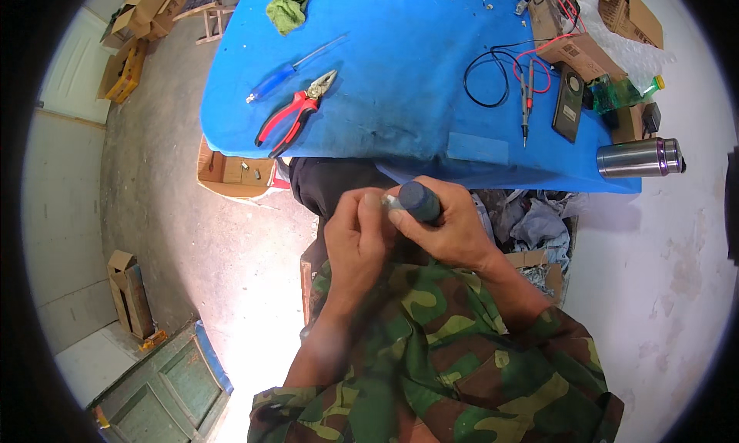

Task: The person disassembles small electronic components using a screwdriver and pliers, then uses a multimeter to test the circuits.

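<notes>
Dark grey-blue, the stubby handle (419, 200) I am gripping sits in my right hand (450, 227), whose fingers (408, 220) are wrapped tight around it so the blunt end points up toward the camera. I judge I hold it this way to steady it against whatever the left hand is working on. My left hand (358, 231) has its fingertips pinched together on a small pale piece (391, 203) right at the handle's side; the piece is too small for me to tell what it is. Both hands meet in front of my chest, over my lap and below the near edge of the desk (400, 81), not resting on it, probably because close work is easier held near the body.

Out from there, the blue desk carries tools within reach: red-handled pliers (292, 113) and a blue-handled screwdriver (289, 72) to my left, lying side by side but apart. To my right lie a black meter (568, 104) with red and black probe leads (517, 77) looped beside it, and a steel flask (640, 157) on its side at the desk's near corner. A green rag (290, 4) lies at the far edge. Cardboard boxes (231, 172) sit on the floor under the desk edge.
</notes>
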Demonstrator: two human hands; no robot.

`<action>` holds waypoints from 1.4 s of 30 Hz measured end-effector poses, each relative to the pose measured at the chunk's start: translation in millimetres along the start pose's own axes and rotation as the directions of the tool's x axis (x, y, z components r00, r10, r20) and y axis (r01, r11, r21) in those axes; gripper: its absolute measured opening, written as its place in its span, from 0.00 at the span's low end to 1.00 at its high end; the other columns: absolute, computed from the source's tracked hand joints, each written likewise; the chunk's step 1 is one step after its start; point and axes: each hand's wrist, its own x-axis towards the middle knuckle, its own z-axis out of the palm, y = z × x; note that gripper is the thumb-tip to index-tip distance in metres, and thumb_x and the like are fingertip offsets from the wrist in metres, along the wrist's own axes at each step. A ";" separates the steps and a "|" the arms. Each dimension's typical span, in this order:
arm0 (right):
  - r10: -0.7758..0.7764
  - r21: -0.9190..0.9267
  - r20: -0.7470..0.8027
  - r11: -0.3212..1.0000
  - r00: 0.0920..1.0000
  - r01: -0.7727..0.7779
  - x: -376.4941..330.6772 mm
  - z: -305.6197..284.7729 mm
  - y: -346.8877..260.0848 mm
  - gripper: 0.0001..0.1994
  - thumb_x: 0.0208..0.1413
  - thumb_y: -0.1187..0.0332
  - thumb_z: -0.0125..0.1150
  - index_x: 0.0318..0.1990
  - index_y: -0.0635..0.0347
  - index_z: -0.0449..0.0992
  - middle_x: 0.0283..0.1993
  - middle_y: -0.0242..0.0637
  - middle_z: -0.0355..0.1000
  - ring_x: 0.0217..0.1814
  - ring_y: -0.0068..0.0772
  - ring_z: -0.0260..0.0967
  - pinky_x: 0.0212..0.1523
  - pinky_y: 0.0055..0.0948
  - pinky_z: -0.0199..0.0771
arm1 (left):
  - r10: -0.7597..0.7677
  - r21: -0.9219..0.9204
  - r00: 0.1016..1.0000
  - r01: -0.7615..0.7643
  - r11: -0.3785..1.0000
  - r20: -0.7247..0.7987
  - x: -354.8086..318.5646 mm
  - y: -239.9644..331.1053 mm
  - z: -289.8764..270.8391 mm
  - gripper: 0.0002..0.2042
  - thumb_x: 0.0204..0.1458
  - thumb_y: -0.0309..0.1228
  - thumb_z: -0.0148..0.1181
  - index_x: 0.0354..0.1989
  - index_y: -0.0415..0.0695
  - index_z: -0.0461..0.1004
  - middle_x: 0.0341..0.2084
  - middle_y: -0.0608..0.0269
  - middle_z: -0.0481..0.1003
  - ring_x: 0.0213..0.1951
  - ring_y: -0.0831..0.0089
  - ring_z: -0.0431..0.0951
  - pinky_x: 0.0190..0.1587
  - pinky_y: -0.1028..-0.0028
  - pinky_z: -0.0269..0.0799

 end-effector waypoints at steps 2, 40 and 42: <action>-0.035 -0.029 0.009 0.999 0.999 0.035 -0.9 1.1 2.0 0.10 0.54 0.74 0.69 0.42 0.65 0.80 0.33 0.38 0.77 0.35 0.28 0.75 0.39 0.29 0.75 | 0.033 0.107 0.999 -0.033 0.994 0.005 0.0 -6.1 -1.9 0.14 0.70 0.33 0.50 0.35 0.36 0.73 0.20 0.64 0.73 0.24 0.81 0.69 0.28 0.76 0.67; 0.281 0.281 0.185 0.903 0.942 -0.325 2.1 -24.2 5.9 0.14 0.58 0.67 0.71 0.48 0.65 0.79 0.39 0.28 0.77 0.41 0.17 0.71 0.44 0.24 0.74 | -0.257 -0.610 0.871 0.479 0.631 0.418 2.1 -17.8 -17.0 0.16 0.66 0.37 0.52 0.50 0.36 0.75 0.37 0.61 0.77 0.36 0.72 0.79 0.35 0.76 0.76; 0.275 0.241 0.167 0.920 0.947 -0.309 3.1 -28.0 8.7 0.15 0.58 0.66 0.71 0.48 0.65 0.79 0.40 0.28 0.77 0.42 0.17 0.71 0.45 0.25 0.73 | -0.257 -0.599 0.857 0.499 0.626 0.446 0.4 -25.5 -17.2 0.15 0.66 0.37 0.51 0.50 0.37 0.75 0.36 0.61 0.77 0.35 0.72 0.78 0.34 0.77 0.75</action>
